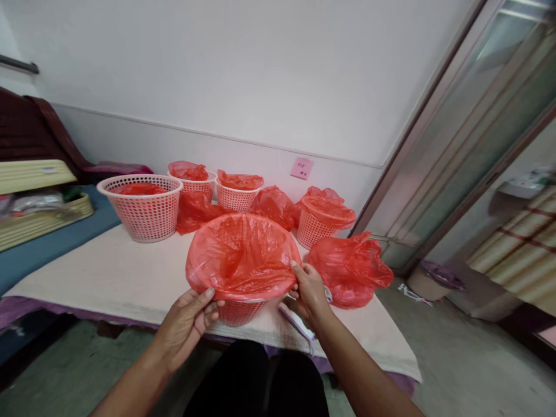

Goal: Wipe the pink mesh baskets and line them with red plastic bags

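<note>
A red plastic bag (247,252) lines the perforated basket (241,311) in front of me, its edge folded out over the rim. At the near left of that rim, my left hand (189,321) is closed, thumb on top and fingers curled below, on the bag's edge. My right hand (309,292) grips the bag's edge at the right side of the rim, with some fingers hidden under it. Beneath my right wrist, a white item with purple trim (299,324) lies on the cloth.
A pink-white basket (145,211) with red plastic inside stands left. Bag-lined baskets (238,197) (317,229) stand along the wall. A puffed red bag (347,269) sits right. White cloth (117,272) covers the table. A pink note (302,168) is on the wall.
</note>
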